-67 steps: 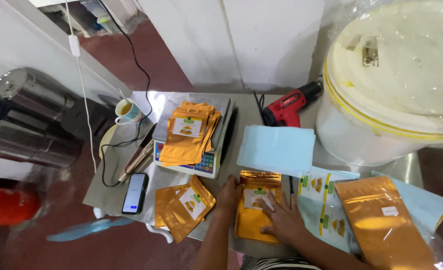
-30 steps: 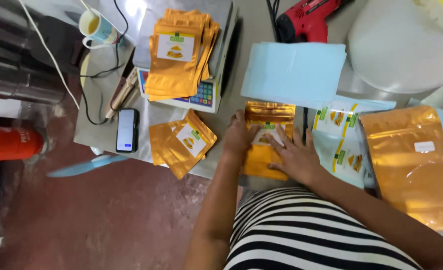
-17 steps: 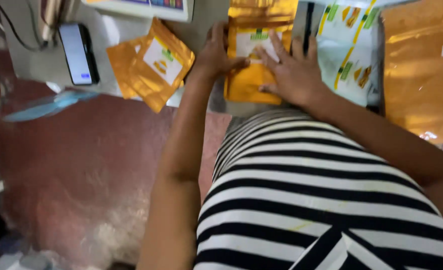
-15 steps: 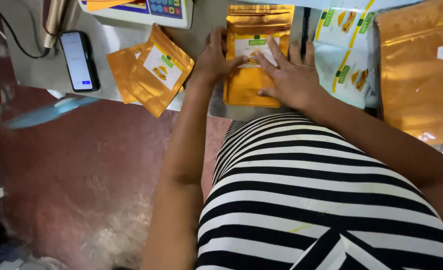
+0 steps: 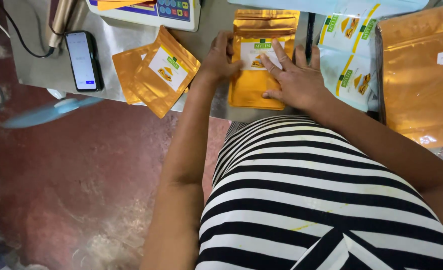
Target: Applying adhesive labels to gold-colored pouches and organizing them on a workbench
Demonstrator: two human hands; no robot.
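Observation:
A gold foil pouch (image 5: 254, 85) with a white label lies flat on the grey table (image 5: 41, 75), on top of a small stack of the same pouches. My left hand (image 5: 220, 57) rests against its left edge, fingers bent on the label's corner. My right hand (image 5: 291, 77) lies flat on the pouch, fingers spread, pressing the label. Neither hand lifts anything.
A loose pile of labelled gold pouches (image 5: 159, 72) lies to the left, a phone (image 5: 83, 60) beyond it. A scale with a keypad (image 5: 156, 7) sits at the top. Sheets of labels (image 5: 346, 65) and a large gold bag (image 5: 421, 75) lie to the right. Red floor below.
The camera has tipped down and nearer, so the table now sits at the top and my striped shirt fills the lower view. Both hands stay on the same pouch.

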